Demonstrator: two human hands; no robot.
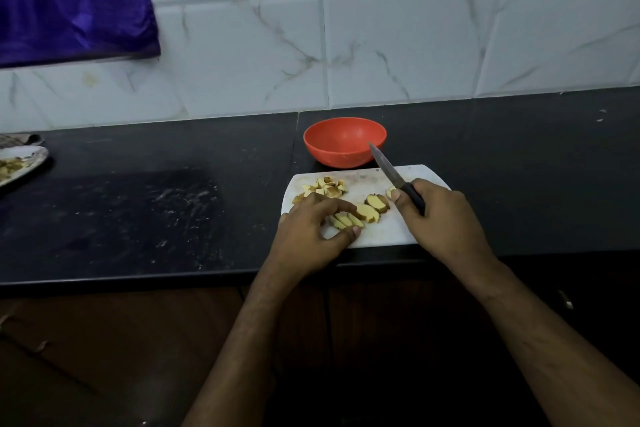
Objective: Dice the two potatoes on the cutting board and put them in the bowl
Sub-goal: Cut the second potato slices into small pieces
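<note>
A white cutting board lies on the black counter. Diced potato pieces are heaped at its far left. Potato slices lie fanned in the middle, and a few more pieces sit just to their right. My left hand pinches the near slices between fingertips and thumb. My right hand grips the black handle of a knife, whose blade points up and away towards the bowl, clear of the potato. The orange bowl stands just behind the board and looks empty.
A plate with scraps sits at the far left edge of the counter. A blue cloth hangs on the tiled wall at upper left. The counter's front edge runs just below the board.
</note>
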